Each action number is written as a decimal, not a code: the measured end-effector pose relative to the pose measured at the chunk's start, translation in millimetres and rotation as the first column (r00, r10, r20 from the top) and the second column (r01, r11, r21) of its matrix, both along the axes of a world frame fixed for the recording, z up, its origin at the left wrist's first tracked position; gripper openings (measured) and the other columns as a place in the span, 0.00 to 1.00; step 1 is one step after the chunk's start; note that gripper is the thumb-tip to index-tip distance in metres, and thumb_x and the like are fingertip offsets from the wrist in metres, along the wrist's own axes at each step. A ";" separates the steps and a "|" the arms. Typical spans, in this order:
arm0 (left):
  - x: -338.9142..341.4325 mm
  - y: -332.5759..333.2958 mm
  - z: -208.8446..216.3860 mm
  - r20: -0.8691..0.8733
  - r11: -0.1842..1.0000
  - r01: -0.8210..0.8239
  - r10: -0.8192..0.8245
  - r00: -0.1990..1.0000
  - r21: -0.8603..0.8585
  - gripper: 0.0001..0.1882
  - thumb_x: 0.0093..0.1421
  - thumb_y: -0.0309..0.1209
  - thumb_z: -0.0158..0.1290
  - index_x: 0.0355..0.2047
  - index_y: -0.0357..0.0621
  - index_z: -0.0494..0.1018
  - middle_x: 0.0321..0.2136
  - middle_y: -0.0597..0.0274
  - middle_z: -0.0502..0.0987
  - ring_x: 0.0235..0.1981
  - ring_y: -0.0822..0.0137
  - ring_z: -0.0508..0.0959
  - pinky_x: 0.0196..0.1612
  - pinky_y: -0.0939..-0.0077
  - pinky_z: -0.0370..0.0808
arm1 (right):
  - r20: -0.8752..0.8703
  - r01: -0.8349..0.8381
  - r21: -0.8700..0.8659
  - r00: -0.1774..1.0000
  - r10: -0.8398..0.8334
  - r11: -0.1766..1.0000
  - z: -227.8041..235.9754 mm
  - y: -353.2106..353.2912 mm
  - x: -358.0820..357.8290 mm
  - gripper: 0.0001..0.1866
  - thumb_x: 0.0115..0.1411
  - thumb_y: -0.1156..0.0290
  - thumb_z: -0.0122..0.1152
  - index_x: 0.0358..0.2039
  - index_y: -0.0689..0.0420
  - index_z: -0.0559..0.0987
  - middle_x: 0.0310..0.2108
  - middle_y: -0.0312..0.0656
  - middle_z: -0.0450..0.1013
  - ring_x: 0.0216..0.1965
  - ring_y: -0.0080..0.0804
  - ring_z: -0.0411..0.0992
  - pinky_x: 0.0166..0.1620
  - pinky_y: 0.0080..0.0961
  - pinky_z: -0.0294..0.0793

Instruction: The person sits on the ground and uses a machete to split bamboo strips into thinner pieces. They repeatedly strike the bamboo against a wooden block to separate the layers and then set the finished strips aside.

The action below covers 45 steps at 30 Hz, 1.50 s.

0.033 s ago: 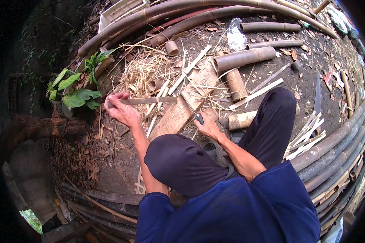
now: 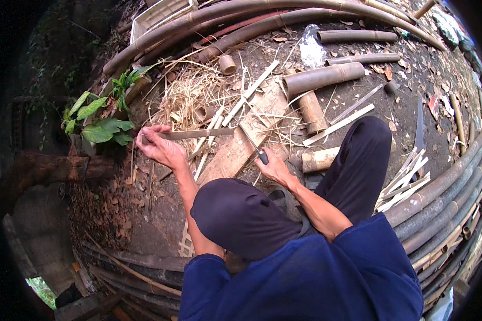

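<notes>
My left hand (image 2: 164, 148) pinches the left end of a flat, dark-faced bamboo strip (image 2: 195, 134), which lies almost level across the view. The strip's right end meets the blade of a knife (image 2: 251, 140). My right hand (image 2: 276, 168) is closed round the knife's dark handle, with the blade slanting away to the upper left. Beneath the blade is a thick wooden board (image 2: 227, 158), its surface rough and worn. Pale split strips (image 2: 250, 92) lie across the board's far part. Exactly how the blade's edge meets the strip is too small to tell.
Shavings (image 2: 185, 99) are heaped beyond my left hand. Cut bamboo tubes (image 2: 324, 77) lie at the far right. A saw blade (image 2: 419, 123) and a bundle of pale strips (image 2: 404, 179) are right of my knee. Long bamboo poles (image 2: 439, 200) line the right side; a leafy plant (image 2: 99, 128) grows at left.
</notes>
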<state>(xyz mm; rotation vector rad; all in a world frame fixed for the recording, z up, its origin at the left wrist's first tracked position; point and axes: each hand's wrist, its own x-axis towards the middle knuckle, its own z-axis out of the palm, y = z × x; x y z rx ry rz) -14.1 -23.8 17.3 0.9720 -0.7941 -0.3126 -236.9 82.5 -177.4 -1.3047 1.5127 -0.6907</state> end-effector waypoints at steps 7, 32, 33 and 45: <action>-22.9 18.1 -6.0 -0.177 0.999 0.052 -0.051 0.983 0.001 0.20 0.69 0.48 0.43 0.28 0.46 0.58 0.19 0.67 0.63 0.13 0.78 0.59 0.16 0.84 0.60 | 0.043 -0.160 0.012 0.986 0.159 0.987 52.1 -10.2 22.9 0.27 0.64 0.45 0.52 0.51 0.56 0.68 0.22 0.46 0.72 0.22 0.39 0.72 0.27 0.40 0.72; -14.9 32.8 -15.9 -0.203 0.995 0.078 -0.063 0.977 0.066 0.26 0.67 0.57 0.40 0.22 0.51 0.55 0.11 0.69 0.55 0.10 0.78 0.51 0.12 0.84 0.48 | 0.149 -0.377 -0.062 0.912 0.382 0.924 100.6 -11.6 49.2 0.21 0.67 0.49 0.46 0.41 0.56 0.71 0.19 0.43 0.70 0.18 0.36 0.68 0.24 0.37 0.70; -15.1 35.7 -18.3 -0.189 0.995 0.080 -0.067 0.980 0.060 0.26 0.67 0.57 0.39 0.22 0.51 0.55 0.11 0.69 0.55 0.09 0.78 0.51 0.12 0.84 0.48 | 0.140 -0.367 -0.008 0.921 0.365 0.930 98.9 -11.9 46.8 0.21 0.67 0.49 0.46 0.41 0.57 0.71 0.19 0.45 0.70 0.19 0.39 0.69 0.25 0.40 0.71; -18.4 21.0 -1.6 -0.177 1.000 0.002 0.001 0.984 0.019 0.23 0.65 0.55 0.49 0.33 0.46 0.65 0.27 0.68 0.63 0.30 0.74 0.65 0.39 0.76 0.64 | 0.092 -0.218 0.145 0.974 0.206 0.965 65.1 -26.7 22.4 0.27 0.66 0.46 0.46 0.40 0.62 0.72 0.27 0.54 0.74 0.28 0.53 0.74 0.32 0.46 0.71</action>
